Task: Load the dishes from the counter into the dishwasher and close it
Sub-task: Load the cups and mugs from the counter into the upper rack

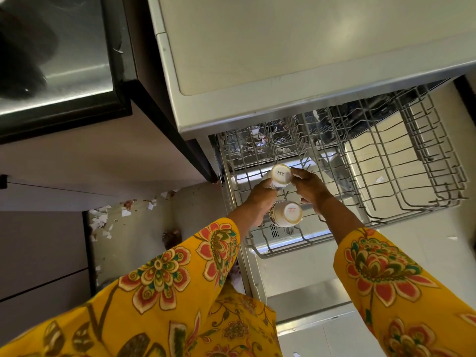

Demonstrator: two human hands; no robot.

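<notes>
Dishwasher [257,73] open w/ upper rack [386,163] pulled out over the lowered door [296,279]; rack mostly bare, so plenty of dishes prob. still to load. Counter [77,163] at left shows no dishes in view. Floor [134,233] beside it is littered w/ paper scraps.

Both hands at rack's left side. Left hand [260,197] closed around far cup [280,174], held upside down, base up, prob. so it drains. Right hand [310,188] part-open, fingertips touching that cup's base edge, steadying it. Near cup [286,213] sits inverted in the rack, just beside.
</notes>
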